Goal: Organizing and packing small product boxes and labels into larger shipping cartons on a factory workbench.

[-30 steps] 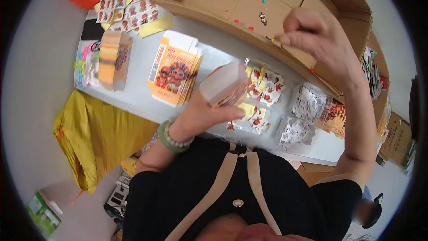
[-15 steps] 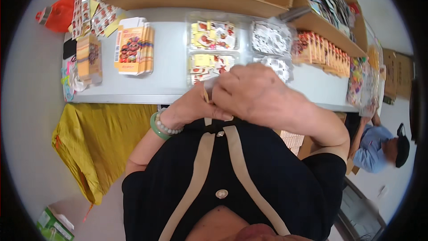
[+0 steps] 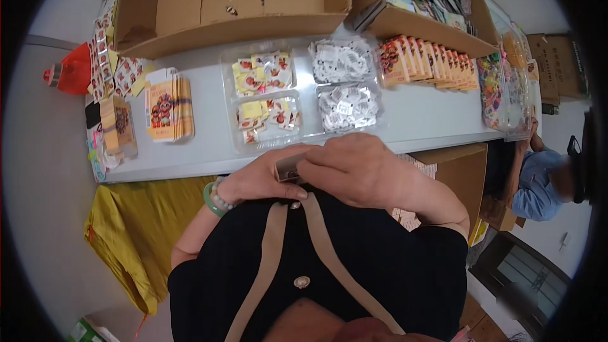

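We hold a small box (image 3: 288, 168) close against our chest, at the near edge of the pale table (image 3: 209, 152): our left hand (image 3: 263, 180) grips it from below and the side with the fingers curled around it, and our right hand (image 3: 354, 168) lies folded over its top, fingertips pressed onto its upper edge, so only a brownish, flat-sided corner shows between the two hands. Just beyond our fingertips sit two clear plastic trays (image 3: 259, 104), thin and glossy with rounded corners, filled with small yellow and red packets lying loose. To the right of those, still just past our right fingers, two more clear trays (image 3: 345, 85) hold little white packets in a crumpled heap. Farther off from the fingers, at the far edge of the table, a big brown cardboard box (image 3: 190, 25) stands open, its flaps up and its floor nearly bare apart from a few tiny bits. Beside it to the right, a second cardboard box (image 3: 418, 22) is piled with flat, colourful cards. In front of that one, a row of small printed boxes (image 3: 424, 63) stands on edge, packed side by side. Away to the left of our left fingers lies a stack of flat printed cartons (image 3: 168, 107). Below the table edge on that side hangs a yellow cloth (image 3: 136, 234), soft and creased.
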### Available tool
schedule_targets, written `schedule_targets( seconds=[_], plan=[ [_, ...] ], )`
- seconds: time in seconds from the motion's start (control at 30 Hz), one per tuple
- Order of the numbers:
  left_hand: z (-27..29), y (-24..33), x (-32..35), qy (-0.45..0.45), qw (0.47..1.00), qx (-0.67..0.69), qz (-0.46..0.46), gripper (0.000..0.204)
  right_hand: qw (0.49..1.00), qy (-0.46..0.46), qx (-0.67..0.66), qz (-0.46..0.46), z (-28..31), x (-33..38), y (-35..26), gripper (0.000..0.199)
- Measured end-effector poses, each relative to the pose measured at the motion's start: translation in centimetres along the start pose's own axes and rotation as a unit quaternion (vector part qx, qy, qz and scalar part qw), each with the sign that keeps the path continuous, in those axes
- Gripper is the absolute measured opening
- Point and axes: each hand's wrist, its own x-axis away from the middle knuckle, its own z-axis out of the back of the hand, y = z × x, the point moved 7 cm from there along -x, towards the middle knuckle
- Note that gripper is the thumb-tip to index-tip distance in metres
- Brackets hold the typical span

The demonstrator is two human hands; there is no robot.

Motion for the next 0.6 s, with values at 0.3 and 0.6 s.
schedule_targets(
  seconds=[0.3, 0.6],
  plan=[
    [4.0, 7.1, 0.8, 0.214, 0.903, -0.302, -0.219, 0.078, 0.893, 0.089, 0.277, -0.344, 14.5, 0.7, 28.3, 0.027],
    [8.1, 5.4, 1.8, 0.444, 0.855, -0.202, -0.176, 0.063, 0.759, -0.240, 0.393, -0.461, 13.0, 2.8, 37.5, 0.030]
  ],
)
